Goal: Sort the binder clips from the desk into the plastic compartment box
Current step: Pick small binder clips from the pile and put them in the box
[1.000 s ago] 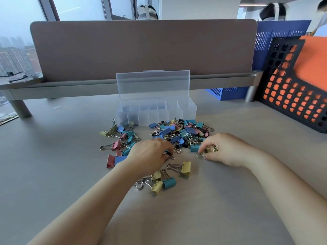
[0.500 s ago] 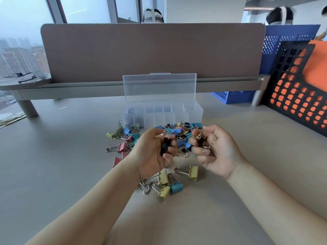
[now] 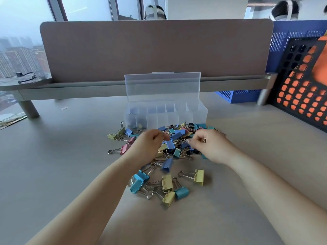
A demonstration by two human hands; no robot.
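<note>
Binder clips heaped on desk, just before open compartment box; few loose ones nearer. Left hand on pile's left edge, fingers curled down among clips; cannot tell if holding any. Right hand over pile's right side, fingers pinching small clip.

office | desk divider panel | high-rise window

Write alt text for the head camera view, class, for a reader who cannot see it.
The left hand and right hand, fingers curled, work over a pile of coloured binder clips on a grey desk. Behind it stands an open clear plastic compartment box, some clips inside.
</note>
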